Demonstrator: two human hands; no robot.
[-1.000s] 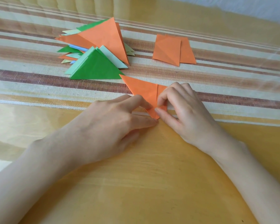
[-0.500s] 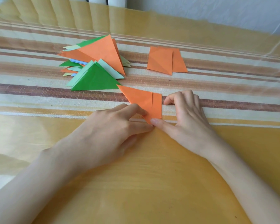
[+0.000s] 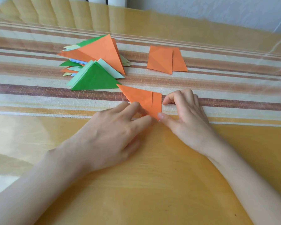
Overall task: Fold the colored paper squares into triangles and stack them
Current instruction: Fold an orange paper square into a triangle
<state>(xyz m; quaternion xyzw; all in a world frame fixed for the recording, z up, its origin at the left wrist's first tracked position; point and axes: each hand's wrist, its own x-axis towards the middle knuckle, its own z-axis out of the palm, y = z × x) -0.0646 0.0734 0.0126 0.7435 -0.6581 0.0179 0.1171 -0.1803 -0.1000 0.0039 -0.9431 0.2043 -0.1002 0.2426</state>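
Observation:
A folded orange paper triangle (image 3: 140, 98) lies flat on the striped runner, with a loose flap edge showing near its right side. My left hand (image 3: 110, 137) presses its fingertips on the triangle's lower left edge. My right hand (image 3: 188, 117) touches the bottom corner with the thumb, and its curled index fingertip rests against the right edge. Behind and to the left sits a loose pile of folded triangles (image 3: 102, 52) in orange, green, pale green and blue, with a green triangle (image 3: 96, 80) at its front. Two unfolded orange squares (image 3: 162, 60) overlap at the back right.
A striped cloth runner (image 3: 39, 98) crosses the yellow table (image 3: 152, 184) under a clear cover. Beyond the table's far edge are a wall and a radiator (image 3: 115, 0).
My right hand let go of the flap it was pinching, and the paper now lies flat. Its fingers moved to the right edge. The camera view tilted up slightly.

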